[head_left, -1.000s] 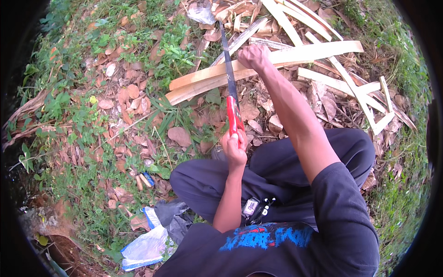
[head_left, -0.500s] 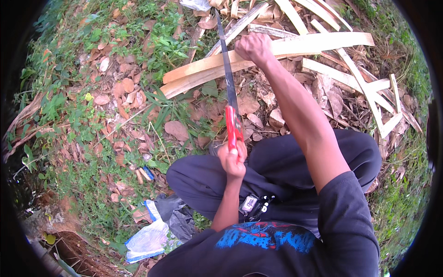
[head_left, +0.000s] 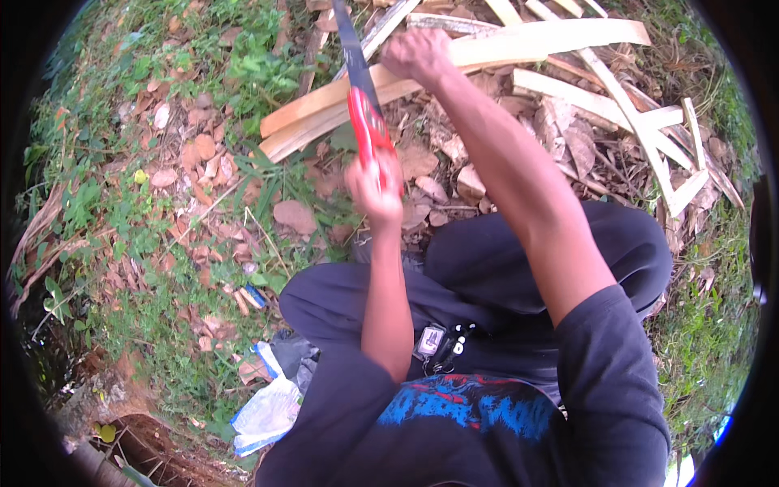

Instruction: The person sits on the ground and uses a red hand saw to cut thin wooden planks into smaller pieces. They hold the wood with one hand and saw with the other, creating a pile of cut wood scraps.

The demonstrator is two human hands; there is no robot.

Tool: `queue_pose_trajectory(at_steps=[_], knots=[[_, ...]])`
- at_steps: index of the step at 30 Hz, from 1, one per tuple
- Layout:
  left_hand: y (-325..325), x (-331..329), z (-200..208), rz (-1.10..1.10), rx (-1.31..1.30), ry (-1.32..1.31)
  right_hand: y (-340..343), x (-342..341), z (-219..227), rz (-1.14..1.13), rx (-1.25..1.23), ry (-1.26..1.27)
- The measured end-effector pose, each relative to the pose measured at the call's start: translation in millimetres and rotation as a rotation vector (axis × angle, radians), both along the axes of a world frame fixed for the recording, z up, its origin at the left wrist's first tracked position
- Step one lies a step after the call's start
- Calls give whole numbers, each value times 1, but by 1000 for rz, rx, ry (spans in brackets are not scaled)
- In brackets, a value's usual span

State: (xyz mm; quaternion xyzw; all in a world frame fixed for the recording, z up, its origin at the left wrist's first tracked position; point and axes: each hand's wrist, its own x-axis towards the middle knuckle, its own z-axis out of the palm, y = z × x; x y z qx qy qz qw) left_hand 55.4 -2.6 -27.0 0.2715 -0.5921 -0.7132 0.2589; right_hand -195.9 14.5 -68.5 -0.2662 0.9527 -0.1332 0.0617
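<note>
My left hand is closed around the red handle of a hand saw. Its dark blade points away from me and lies across a long pale wooden strip, left of my other hand. My right hand makes a fist over that strip and presses or grips it; the fingertips are hidden underneath. A second wooden piece runs just below the first, its cut end showing at the left. The far tip of the blade leaves the top of the view.
Several loose wooden strips lie crossed at the right on dry leaves. My bent legs are close below the wood. A white and blue plastic bag lies at lower left, and a hollow with a rough brown edge beyond it.
My left hand has pushed the saw forward, away from me, its handle now close to the wood. The right hand still bears on the strip.
</note>
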Motion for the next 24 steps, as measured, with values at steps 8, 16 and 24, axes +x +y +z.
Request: queue_pose_trajectory(at_steps=[8, 16, 24], knots=[[2, -11, 21, -171, 49, 94, 8, -8, 24, 31, -97, -45], [4, 20, 27, -111, 283, 64, 7, -13, 5, 15, 12, -41], [23, 56, 39, -260, 54, 84, 9, -17, 11, -8, -21, -83]])
